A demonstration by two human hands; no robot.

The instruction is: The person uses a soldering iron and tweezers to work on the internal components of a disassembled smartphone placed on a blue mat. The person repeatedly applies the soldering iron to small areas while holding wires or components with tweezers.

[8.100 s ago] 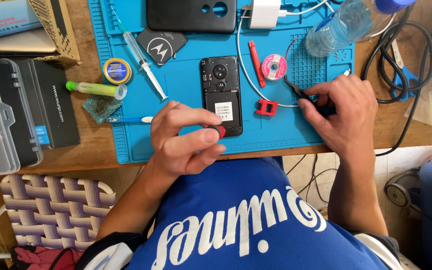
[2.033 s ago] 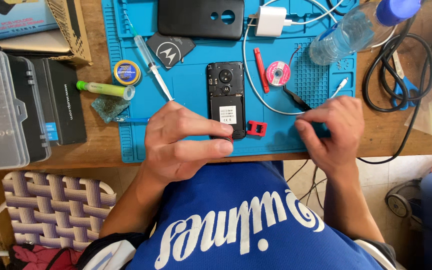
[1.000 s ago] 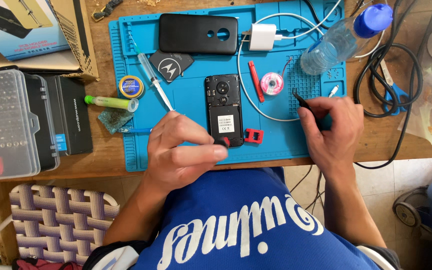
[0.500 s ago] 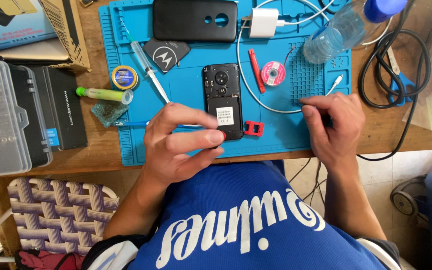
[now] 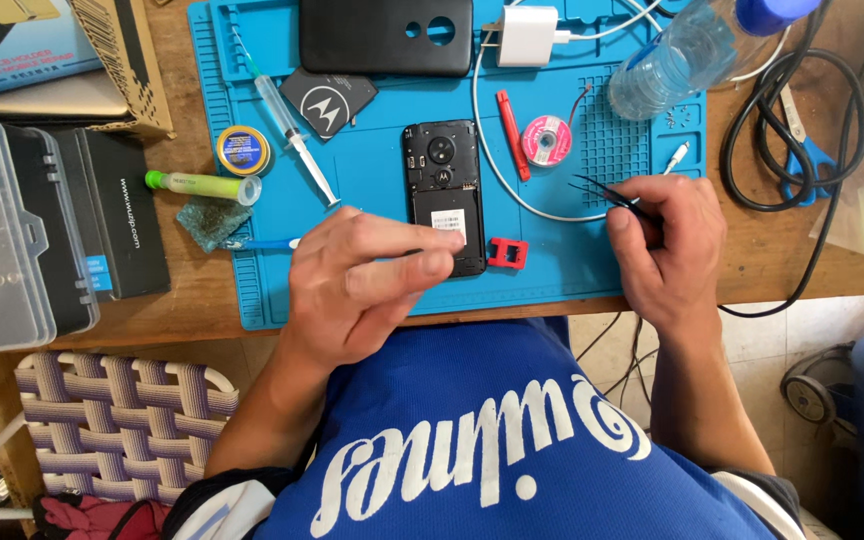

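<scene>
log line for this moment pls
left hand: fingertips on phone lower end | right hand: grip on tweezers, tips off phone | phone: back open, flat on mat

The mat point(image 5: 372, 190) is bright blue with a grid of small squares at its right. The phone point(image 5: 442, 180) is black with a white label. The tweezers point(image 5: 607, 195) are black, the clip point(image 5: 508, 253) red, the spool point(image 5: 547, 140) pink, the charger point(image 5: 526, 35) white. The table point(image 5: 772, 250) is brown wood. The shirt point(image 5: 492, 440) is blue with white lettering.

Matt blue rubbery mat point(image 5: 372, 190), worn wooden table point(image 5: 782, 250), glossy black tweezers point(image 5: 607, 195) (thin metal)
</scene>
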